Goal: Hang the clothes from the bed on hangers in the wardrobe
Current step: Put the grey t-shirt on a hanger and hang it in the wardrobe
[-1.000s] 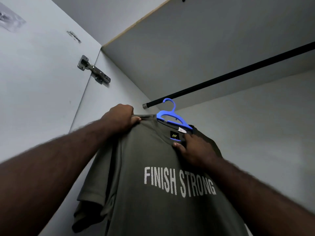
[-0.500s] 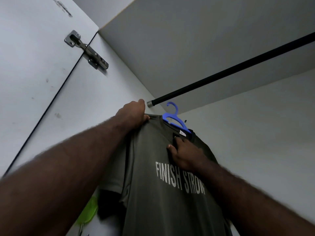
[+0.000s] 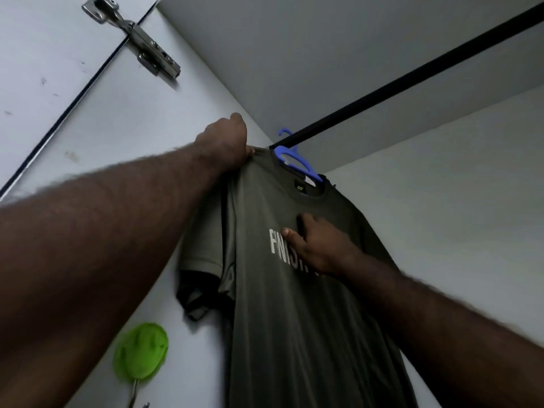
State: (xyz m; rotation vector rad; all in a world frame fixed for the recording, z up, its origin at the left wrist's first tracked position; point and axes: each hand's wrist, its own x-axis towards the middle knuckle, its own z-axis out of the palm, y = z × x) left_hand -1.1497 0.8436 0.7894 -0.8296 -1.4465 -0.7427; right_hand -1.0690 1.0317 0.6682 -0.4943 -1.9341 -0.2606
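The blue hanger's hook, which hung just under the black wardrobe rod half a second ago, now sits over the rod at its near end, so the olive "FINISH" T-shirt is hanging directly below it. Your left hand is just beside that end of the rod, fingers curled and thumb pinching the shirt's shoulder seam. Your right hand has slid down from the collar. It lies further below the rod, on the chest print, fingers fairly straight against the cloth and gripping nothing. This garment looks as good as hung. You probably only need to let go and check that it settles level.
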